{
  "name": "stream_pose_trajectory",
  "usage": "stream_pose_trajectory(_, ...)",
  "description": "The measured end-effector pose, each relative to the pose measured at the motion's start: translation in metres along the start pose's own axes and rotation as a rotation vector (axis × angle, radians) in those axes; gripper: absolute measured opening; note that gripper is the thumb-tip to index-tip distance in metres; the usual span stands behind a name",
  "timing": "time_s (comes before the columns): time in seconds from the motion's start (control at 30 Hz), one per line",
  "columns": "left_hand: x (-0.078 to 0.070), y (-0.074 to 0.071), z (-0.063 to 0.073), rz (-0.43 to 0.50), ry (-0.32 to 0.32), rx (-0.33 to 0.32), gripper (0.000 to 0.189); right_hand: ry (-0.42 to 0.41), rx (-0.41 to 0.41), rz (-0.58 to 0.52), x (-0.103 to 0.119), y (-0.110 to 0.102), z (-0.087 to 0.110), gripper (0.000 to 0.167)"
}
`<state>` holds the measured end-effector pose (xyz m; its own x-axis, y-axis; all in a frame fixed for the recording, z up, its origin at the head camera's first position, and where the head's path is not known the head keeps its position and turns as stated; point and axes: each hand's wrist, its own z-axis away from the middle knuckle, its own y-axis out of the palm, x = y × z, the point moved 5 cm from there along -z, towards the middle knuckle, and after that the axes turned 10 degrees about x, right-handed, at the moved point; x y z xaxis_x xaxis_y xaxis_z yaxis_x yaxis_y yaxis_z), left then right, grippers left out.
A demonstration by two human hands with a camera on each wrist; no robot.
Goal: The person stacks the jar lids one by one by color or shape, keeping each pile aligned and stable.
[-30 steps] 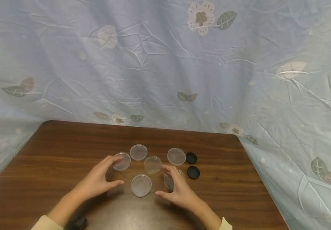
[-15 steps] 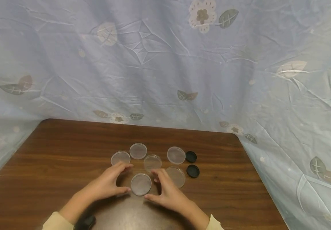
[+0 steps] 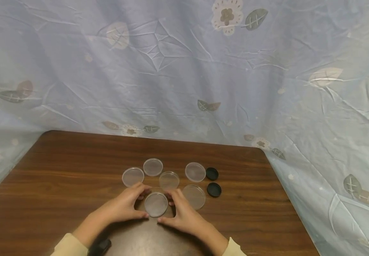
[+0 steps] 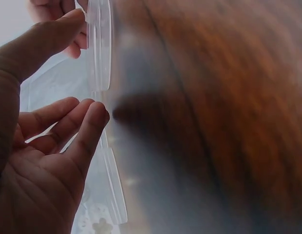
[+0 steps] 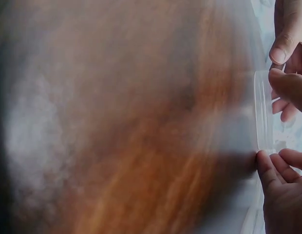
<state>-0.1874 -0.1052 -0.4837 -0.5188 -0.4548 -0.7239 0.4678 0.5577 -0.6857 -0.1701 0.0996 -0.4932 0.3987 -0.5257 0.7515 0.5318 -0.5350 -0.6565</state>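
Note:
A shallow clear plastic petri dish [image 3: 156,204] lies near the front of the table, between both hands. My left hand [image 3: 128,203] curves around its left side, thumb tip right at the near rim and fingers by the far left edge. In the left wrist view, the fingertips [image 4: 98,113] stand just short of the dish edge. My right hand [image 3: 184,215] holds the dish's right side. Its thumb and forefinger meet opposite ends of the rim [image 5: 262,112] in the right wrist view.
Several other clear round dishes lie behind, among them one at the left [image 3: 133,176], one in the middle [image 3: 169,179] and one at the right [image 3: 194,196]. Two small black round caps [image 3: 214,190] lie beyond. A patterned cloth [image 3: 178,71] hangs behind the wooden table [image 3: 59,170].
Both hands have moved inward from either side to the front dish, the right hand leaving the dish it had covered at the right. The dishes and caps have stayed put.

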Motion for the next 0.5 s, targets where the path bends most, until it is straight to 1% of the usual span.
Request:
stream_pose_trajectory(0.1,0.0004,0.0012,-0.0010,0.025,0.007,0.004,0.073,0.013,-0.006,-0.004,-0.0021,0.0006,-0.0014,0.082)
stream_pose_trajectory(0.17,0.0007,0.0022,-0.0015,0.021,0.006,0.007,0.072,0.017,-0.012,-0.006,-0.0029,0.0009,-0.0022,0.081)
stream_pose_trajectory(0.27,0.0005,0.0035,-0.0021,-0.018,-0.009,0.010,0.072,0.013,-0.016,-0.001,-0.0031,0.0017,-0.0035,0.080)
stream_pose_trajectory(0.37,-0.0005,0.0046,-0.0021,-0.075,-0.022,0.012,0.074,0.005,-0.017,0.011,-0.0034,0.0027,-0.0046,0.080)
stream_pose_trajectory(0.5,-0.0023,0.0062,-0.0022,-0.101,-0.028,0.023,0.077,0.020,-0.008,0.019,-0.0048,0.0031,-0.0052,0.079)
